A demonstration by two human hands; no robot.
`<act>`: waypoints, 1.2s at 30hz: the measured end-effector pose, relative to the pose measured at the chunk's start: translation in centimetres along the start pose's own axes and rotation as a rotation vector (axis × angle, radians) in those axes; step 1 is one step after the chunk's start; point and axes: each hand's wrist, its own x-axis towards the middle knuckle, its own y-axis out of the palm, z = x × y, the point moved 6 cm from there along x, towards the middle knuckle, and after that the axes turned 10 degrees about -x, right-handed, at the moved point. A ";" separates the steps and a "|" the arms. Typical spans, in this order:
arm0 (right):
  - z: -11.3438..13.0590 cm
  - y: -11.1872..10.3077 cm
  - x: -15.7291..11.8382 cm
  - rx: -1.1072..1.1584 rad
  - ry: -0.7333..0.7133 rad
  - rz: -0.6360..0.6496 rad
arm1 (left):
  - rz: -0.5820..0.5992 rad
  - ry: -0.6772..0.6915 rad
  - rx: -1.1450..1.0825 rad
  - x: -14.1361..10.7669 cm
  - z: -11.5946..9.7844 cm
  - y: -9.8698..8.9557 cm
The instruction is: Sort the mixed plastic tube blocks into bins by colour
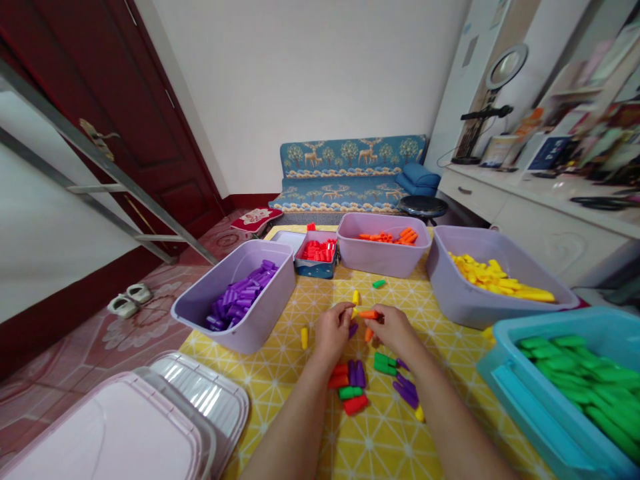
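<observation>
My right hand (393, 328) pinches an orange plastic pen cap (369, 314) over the table. Below its fingers is another orange cap (369, 334). Facing it, my left hand (333, 331) has its fingers closed. A yellow bit (355, 312) shows at the left fingertips; whether it is held I cannot tell. A purple cap (353, 330) lies between the hands, a yellow cap (356, 297) just beyond them. Nearer my forearms are red caps (356, 405), green caps (385, 363) and purple caps (406, 390).
Around the hands stand lilac tubs of purple caps (243, 293), orange caps (385, 237) and yellow caps (493, 277). A small box (315, 268) holds red caps, a turquoise tub (520, 407) green ones. Lids (125, 427) lie at lower left. A sofa (345, 193) is behind.
</observation>
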 end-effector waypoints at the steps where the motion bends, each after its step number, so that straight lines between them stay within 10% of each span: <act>1: -0.3 0.2 0.1 0.068 0.012 0.013 | 0.011 0.008 -0.016 0.0 0.0 0.1; 9: 0.4 0.2 0.0 0.102 -0.114 -0.009 | 0.173 0.098 0.057 -0.7 -0.9 1.4; 15: 0.0 0.4 -0.1 0.294 0.016 0.081 | 0.058 0.049 0.005 -0.3 -0.1 0.9; 26: -0.2 -5.8 -1.1 0.544 0.067 -0.060 | 0.141 0.108 0.179 -0.9 -1.0 1.3; 36: -2.9 -1.9 0.4 0.404 0.146 -0.048 | 0.073 0.031 0.072 -0.5 -0.1 1.1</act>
